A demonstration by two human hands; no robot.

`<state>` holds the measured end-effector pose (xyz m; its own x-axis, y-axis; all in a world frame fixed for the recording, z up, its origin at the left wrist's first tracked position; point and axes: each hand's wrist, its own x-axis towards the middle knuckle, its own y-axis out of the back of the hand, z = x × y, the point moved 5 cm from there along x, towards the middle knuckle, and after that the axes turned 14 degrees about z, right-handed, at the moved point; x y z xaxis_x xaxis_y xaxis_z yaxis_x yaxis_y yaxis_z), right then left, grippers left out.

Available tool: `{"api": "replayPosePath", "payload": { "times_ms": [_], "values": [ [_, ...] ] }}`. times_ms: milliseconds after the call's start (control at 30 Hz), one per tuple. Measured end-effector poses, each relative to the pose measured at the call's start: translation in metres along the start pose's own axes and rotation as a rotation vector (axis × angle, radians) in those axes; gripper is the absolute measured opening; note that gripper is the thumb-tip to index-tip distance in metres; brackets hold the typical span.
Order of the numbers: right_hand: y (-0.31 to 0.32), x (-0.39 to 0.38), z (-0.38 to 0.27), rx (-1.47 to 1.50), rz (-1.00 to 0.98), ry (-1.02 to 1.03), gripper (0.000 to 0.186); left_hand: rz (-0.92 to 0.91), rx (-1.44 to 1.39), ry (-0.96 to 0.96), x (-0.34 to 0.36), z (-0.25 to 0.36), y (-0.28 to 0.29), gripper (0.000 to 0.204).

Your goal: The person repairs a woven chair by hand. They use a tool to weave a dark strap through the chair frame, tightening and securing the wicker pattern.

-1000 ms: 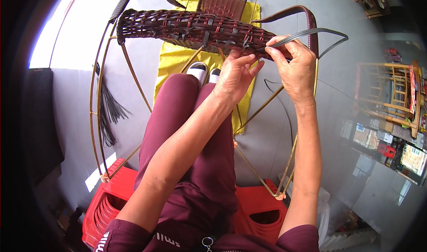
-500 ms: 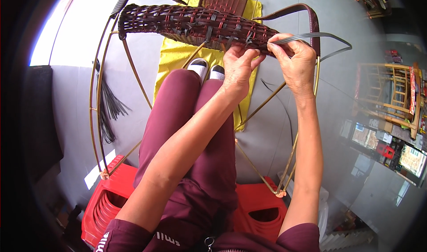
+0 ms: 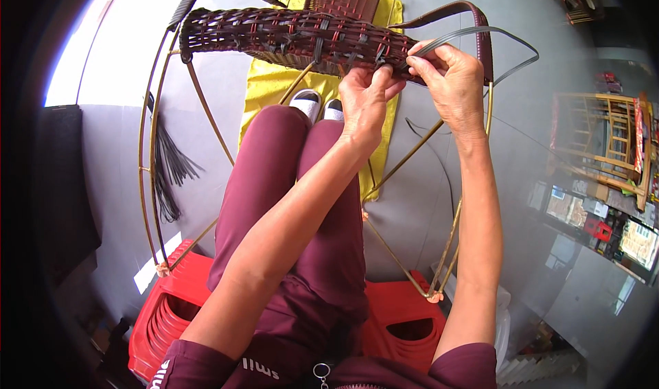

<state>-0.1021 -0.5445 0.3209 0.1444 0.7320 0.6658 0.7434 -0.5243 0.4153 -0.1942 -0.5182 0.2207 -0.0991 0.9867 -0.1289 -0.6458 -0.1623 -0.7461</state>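
Observation:
A dark brown and red woven panel (image 3: 268,35) of a metal-framed chair stretches across the upper middle. My left hand (image 3: 364,107) is at its near edge, the thumb pressed against the weave and the fingers reaching underneath, partly hidden. Just to the right, my right hand (image 3: 449,83) pinches a flat grey plastic strip (image 3: 511,37) between thumb and forefinger. The strip loops out to the right of that hand and bends back behind it. Short grey strip pieces show within the weave near both hands.
Brass-coloured chair legs (image 3: 147,169) surround my knees. A bundle of dark strips (image 3: 171,166) hangs at the left. Below lies a yellow cloth (image 3: 264,90); red plastic stools (image 3: 161,320) flank my lap. Wooden furniture (image 3: 611,135) stands farther right.
My right hand has shifted slightly left, and the strip's loop has shifted a little. The left thumb has moved closer against the weave. A loose strand below the panel has changed its curve.

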Motion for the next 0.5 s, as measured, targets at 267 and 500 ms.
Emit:
{"api": "replayPosePath", "payload": {
  "times_ms": [267,500],
  "values": [
    [0.012,0.000,-0.008,-0.022,-0.019,0.060,0.007,-0.095,0.462,-0.304,-0.048,0.051,0.008,0.011],
    [0.023,0.009,-0.038,-0.168,-0.003,0.165,0.009,-0.607,0.905,-0.844,-0.027,0.109,-0.066,0.023]
  ]
}}
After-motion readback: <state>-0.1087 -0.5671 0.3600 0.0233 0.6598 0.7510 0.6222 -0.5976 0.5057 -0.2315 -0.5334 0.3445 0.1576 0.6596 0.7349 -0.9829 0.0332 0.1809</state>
